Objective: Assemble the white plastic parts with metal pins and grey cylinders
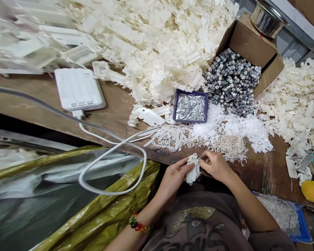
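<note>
A white moulded plastic housing point(193, 170) is gripped between the thumb and fingers of my left hand point(176, 176), at the table's front edge. At the housing's upper right side, my right hand point(214, 164) is closed in a pinch, its fingertips against or very near the part. Whatever lies between those fingertips is too small to make out. Just beyond the hands are small beige plastic pieces point(231, 148), white plastic discs point(214, 122) and thin white strips point(170, 137). A purple tray point(175, 108) of metal pins point(190, 107) stands behind them.
A tipped cardboard box point(251, 42) spills grey cylindrical parts point(230, 82). Cream plastic pieces point(151, 42) heap across the back. On the left, a white power bank point(78, 87) trails a looping cable point(143, 164) over the edge. A blue bin point(305, 223) sits below right.
</note>
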### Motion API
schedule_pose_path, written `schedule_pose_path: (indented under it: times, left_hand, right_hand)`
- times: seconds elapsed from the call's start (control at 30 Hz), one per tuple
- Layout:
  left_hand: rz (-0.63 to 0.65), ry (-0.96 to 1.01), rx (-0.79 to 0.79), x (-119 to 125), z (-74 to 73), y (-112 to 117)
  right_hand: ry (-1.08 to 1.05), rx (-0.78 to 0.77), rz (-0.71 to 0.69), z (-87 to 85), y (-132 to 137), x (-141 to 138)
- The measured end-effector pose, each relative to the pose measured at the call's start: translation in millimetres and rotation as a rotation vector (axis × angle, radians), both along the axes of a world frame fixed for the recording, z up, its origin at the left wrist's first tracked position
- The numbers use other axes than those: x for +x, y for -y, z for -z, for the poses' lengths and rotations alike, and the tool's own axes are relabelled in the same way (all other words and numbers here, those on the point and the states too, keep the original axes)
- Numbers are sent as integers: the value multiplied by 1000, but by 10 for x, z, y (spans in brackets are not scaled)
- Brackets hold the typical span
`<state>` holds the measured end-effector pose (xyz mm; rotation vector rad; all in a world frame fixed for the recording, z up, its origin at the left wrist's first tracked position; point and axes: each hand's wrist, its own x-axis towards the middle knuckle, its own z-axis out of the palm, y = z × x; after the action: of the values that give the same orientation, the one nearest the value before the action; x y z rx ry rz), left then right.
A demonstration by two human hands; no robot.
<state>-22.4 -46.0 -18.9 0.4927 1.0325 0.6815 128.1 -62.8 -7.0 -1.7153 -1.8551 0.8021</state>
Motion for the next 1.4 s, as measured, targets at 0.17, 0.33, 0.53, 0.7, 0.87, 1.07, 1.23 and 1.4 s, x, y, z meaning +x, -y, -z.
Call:
schedule_pose_path:
  times: [0.17, 0.33, 0.53, 0.7, 0.87, 1.07, 1.23, 1.4]
  left_hand:
    - [6, 4, 2, 3, -32, -18]
    - [-23, -10, 8, 10, -6, -7]
    - [-34, -32, 52, 39, 82, 37]
    - [-33, -37, 82, 36, 113, 49]
    - [-11, -48, 107, 34, 81, 48]
    - [-4, -51, 111, 32, 82, 49]
    - [-10, -70, 135, 31, 108, 52]
    - [0, -79, 154, 34, 96, 56]
  right_hand:
    - [44, 14, -7, 22, 10, -17]
    - [4, 40, -41, 48, -26, -22]
    - [-150, -51, 44, 105, 25, 42]
    - [-93, -10, 19, 96, 70, 48]
    - [-98, -12, 29, 60, 86, 22]
    - [-140, 14, 80, 58, 90, -10]
    - [-87, -22, 135, 95, 83, -42]
    - [-48, -4, 98, 35, 88, -66]
